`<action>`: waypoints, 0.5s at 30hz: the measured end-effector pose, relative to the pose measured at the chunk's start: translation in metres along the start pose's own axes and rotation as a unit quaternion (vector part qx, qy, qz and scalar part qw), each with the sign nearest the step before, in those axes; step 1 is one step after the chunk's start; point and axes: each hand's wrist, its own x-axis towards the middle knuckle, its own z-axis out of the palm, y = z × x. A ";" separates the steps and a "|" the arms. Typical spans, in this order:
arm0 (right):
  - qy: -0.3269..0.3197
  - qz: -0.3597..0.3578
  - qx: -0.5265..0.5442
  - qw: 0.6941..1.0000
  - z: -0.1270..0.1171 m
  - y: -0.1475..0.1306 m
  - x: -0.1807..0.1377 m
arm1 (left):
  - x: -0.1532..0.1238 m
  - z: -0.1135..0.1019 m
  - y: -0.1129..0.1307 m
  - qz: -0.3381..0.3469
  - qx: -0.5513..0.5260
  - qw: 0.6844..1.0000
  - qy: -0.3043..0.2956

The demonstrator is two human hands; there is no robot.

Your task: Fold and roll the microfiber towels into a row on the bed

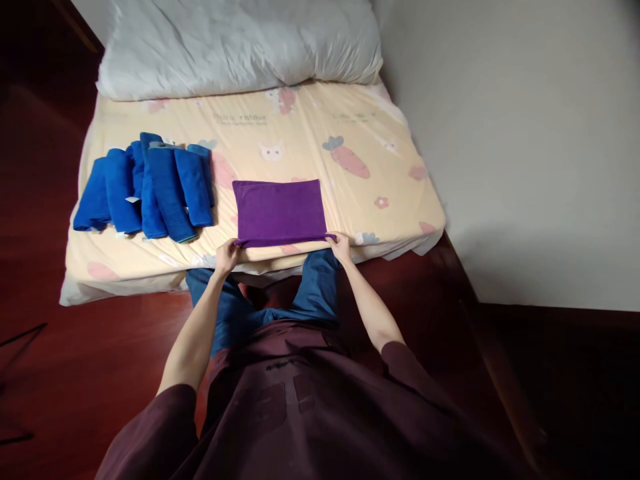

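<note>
A purple towel [281, 210] lies flat on the bed near its front edge, and its near edge looks slightly turned up. My left hand [227, 257] is closed on the near left corner of the towel. At the near right corner, my right hand [341, 249] pinches the cloth between thumb and fingers. To the left of the towel, several rolled blue towels [170, 190] lie heaped side by side, some with small white tags showing.
The bed [395, 213] has a pale yellow sheet printed with carrots and rabbits. A bulky white quilt [240, 47] lies across the far end. A pale wall [525, 147] stands on the right, and dark red floor [125, 353] surrounds the near side.
</note>
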 end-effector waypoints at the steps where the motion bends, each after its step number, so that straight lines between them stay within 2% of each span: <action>1: 0.002 0.007 0.003 1.000 -0.001 -0.001 0.004 | 0.004 0.000 -0.001 -0.010 0.012 1.000 0.004; 8: -0.014 0.007 -0.005 1.000 -0.003 -0.002 0.023 | 0.022 0.002 -0.015 -0.049 0.060 0.997 -0.001; 15: -0.014 0.018 -0.005 1.000 0.000 0.001 0.029 | 0.026 0.005 -0.021 -0.093 0.026 0.995 0.016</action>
